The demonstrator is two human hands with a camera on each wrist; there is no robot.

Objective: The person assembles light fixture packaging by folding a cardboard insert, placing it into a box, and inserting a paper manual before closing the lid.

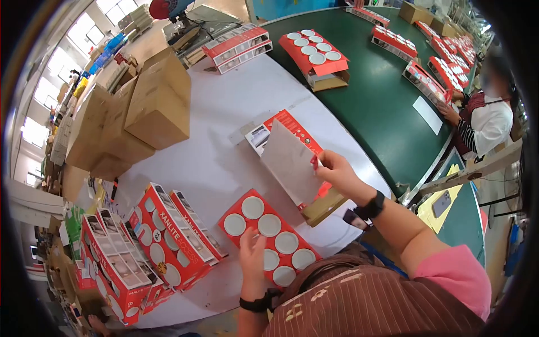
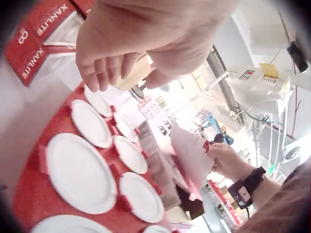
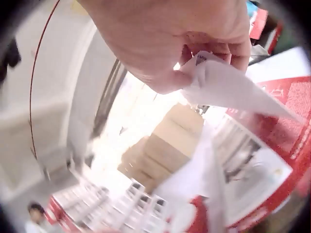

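Note:
My right hand pinches the edge of a white-backed sheet, which stands up over a red and white carton with a brown cardboard end. In the right wrist view the fingers curl on the sheet's folded corner. My left hand hovers over a red tray holding several round white discs. In the left wrist view the left hand has loosely bent fingers and holds nothing, above the discs.
Printed red cartons stand at the left front, brown boxes behind them. Stacked cartons lie at the table's far edge. Across the green conveyor, carrying filled trays, a person works at the right.

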